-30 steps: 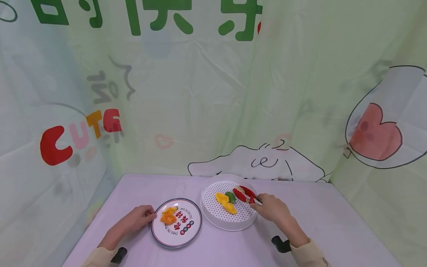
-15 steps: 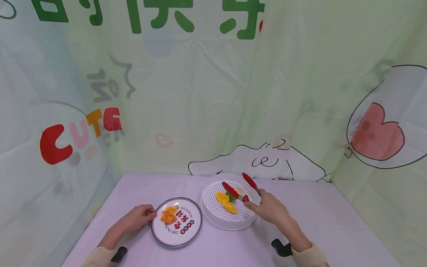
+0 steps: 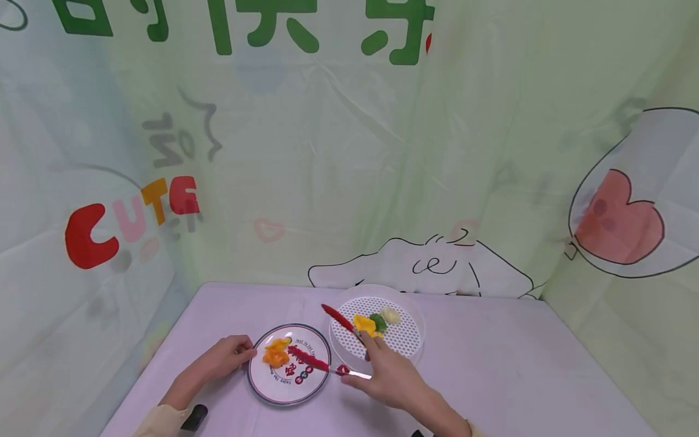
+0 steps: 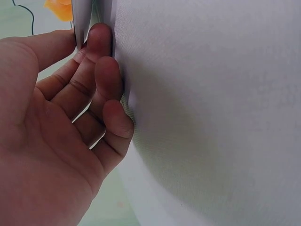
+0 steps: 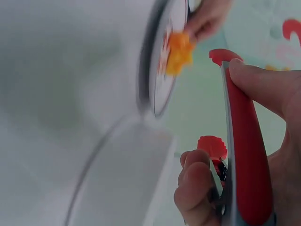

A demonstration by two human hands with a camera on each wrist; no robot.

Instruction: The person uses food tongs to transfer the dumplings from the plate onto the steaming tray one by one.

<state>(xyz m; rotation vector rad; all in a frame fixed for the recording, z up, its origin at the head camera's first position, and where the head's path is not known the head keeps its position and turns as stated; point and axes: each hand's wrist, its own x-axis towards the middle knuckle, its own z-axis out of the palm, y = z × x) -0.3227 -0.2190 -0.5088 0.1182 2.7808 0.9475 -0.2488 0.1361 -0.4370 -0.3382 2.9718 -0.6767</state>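
My left hand (image 3: 226, 355) pinches the left rim of a white plate (image 3: 264, 385) with a dark edge and red print. In the left wrist view its thumb (image 4: 51, 49) lies against the plate's edge. An orange piece (image 3: 276, 358) and a yellow-orange piece (image 3: 278, 344) lie on the plate. My right hand (image 3: 393, 379) grips red-tipped metal tongs (image 3: 311, 358), spread apart with nothing between the tips. One tip is over the plate, the other over the basket's left edge. In the right wrist view, the thumb presses the red handle (image 5: 247, 155).
A round white steamer basket (image 3: 377, 291) with a perforated floor stands right of the plate. Inside are yellow pieces (image 3: 363, 323), partly hidden by the hand, a green piece (image 3: 378, 321) and a whitish piece (image 3: 390, 315). A printed curtain (image 3: 338, 170) rises behind the table (image 3: 519, 370).
The tongs let go of the whitish piece, which lies in the basket. My right hand then swung left with the spread tongs toward the plate. The left hand has stayed at the plate's rim.
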